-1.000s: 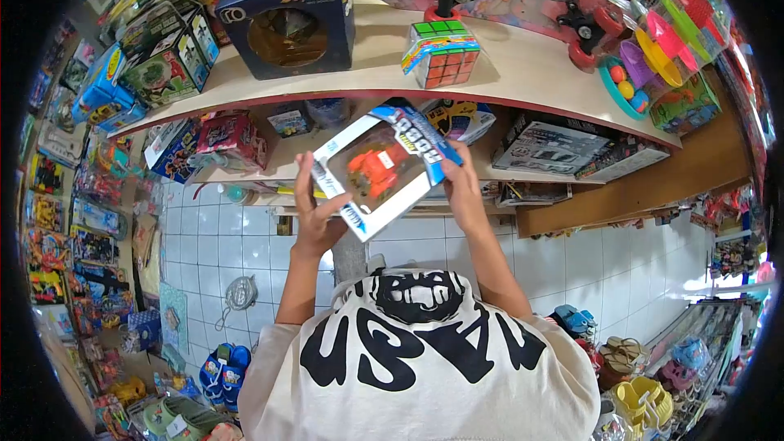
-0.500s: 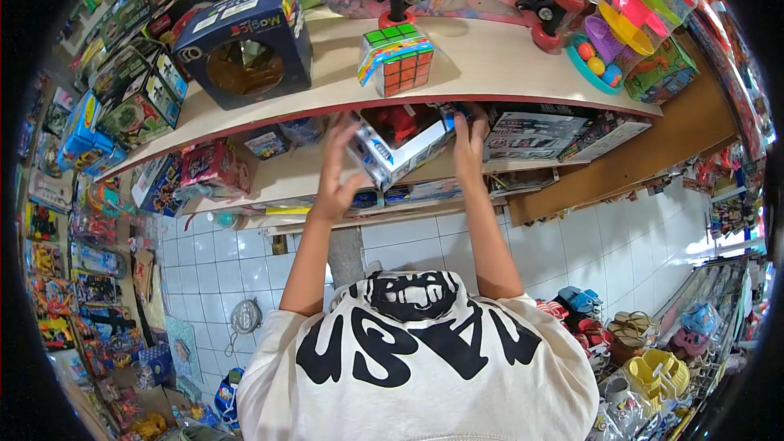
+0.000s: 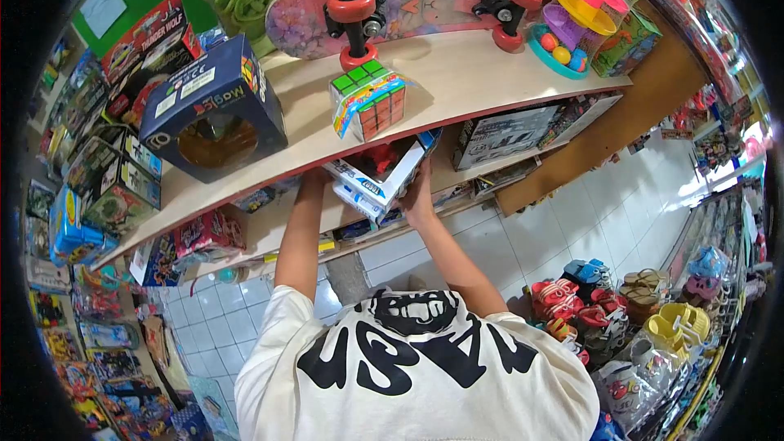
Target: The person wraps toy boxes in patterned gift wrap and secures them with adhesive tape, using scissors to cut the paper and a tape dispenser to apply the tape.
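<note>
A white and blue toy box (image 3: 390, 183) with a clear window and something red inside tilts out of the lower shelf. My right hand (image 3: 420, 196) grips the box at its right side, fingers partly behind it. My left hand (image 3: 314, 176) reaches into the lower shelf, left of the box; the upper shelf's edge hides its fingers. Another white and blue package (image 3: 357, 201) shows just under the box's front. Above, on the upper shelf, a packaged puzzle cube (image 3: 369, 103) sits close to the edge.
The upper shelf (image 3: 306, 106) also carries a dark blue box (image 3: 214, 110), an upturned skateboard (image 3: 408, 12) and a colourful ball tower (image 3: 563, 41). A large flat box (image 3: 510, 137) lies on the lower shelf. Sandals (image 3: 563, 298) hang at the lower right.
My left hand has left the box's left side and gone under the upper shelf. My right hand still holds the toy box. The view has shifted.
</note>
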{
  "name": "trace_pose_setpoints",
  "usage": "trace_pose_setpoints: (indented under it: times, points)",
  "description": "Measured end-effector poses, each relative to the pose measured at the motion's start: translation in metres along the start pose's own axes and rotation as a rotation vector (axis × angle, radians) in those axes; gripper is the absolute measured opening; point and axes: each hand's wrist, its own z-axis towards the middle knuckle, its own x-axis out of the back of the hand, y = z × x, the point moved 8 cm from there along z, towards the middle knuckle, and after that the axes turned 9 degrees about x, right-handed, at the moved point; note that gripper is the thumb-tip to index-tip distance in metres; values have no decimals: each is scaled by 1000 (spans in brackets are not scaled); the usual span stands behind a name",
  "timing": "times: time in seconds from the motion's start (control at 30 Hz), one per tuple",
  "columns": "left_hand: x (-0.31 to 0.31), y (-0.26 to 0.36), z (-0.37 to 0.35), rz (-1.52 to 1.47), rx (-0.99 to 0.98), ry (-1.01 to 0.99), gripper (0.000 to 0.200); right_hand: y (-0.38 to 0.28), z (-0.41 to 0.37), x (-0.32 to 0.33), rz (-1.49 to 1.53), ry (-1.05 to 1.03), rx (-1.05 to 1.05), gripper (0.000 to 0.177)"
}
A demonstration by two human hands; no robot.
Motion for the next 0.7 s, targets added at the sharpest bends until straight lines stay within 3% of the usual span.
trace_pose_setpoints:
  times: [0.17,0.27,0.37,0.5,0.57,0.7]
  points:
    - [-10,-22,6,25,48,-72,50,9,-1,6,105,96,-32,92]
    - [-10,-50,-16,82,69,-140,48,4,-13,2,191,-73,-193,83]
    - [-17,-79,-42,149,97,-195,45,-10,-35,0,91,-29,-169,89]
    - [-39,-112,-79,263,171,-185,68,-17,-74,20,89,42,-133,89]
    - [-41,-157,-68,243,355,-249,80,-32,-100,33,78,126,-102,86]
    - [-124,-158,-97,644,391,-322,84,-67,-142,70,50,302,-5,93]
